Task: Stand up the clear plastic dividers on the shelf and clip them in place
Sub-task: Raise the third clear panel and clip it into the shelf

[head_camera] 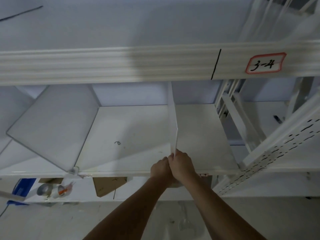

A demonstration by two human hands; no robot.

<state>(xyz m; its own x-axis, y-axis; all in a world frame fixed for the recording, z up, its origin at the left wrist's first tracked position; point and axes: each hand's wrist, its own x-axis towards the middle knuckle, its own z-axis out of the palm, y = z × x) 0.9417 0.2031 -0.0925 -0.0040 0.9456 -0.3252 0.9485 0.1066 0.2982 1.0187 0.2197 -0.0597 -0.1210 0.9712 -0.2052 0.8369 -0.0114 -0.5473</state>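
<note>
A clear plastic divider (pixel 173 118) stands upright on the white shelf (pixel 135 129), seen edge-on and running from front to back. My left hand (pixel 160 168) and my right hand (pixel 181 164) are pressed together at its front lower corner by the shelf's front edge, both closed on it. Whatever lies under my fingers is hidden. A second clear divider (pixel 53 125) stands further left, leaning in the wide-angle view, with a small clear clip (pixel 74 170) at its front foot.
An upper shelf beam (pixel 121 64) carries a red-bordered label "3-4" (pixel 265 63). A perforated white upright (pixel 277 153) stands at the right. On the lower shelf are cardboard boxes (pixel 109 186), a tape roll (pixel 44 189) and a blue box (pixel 23 187).
</note>
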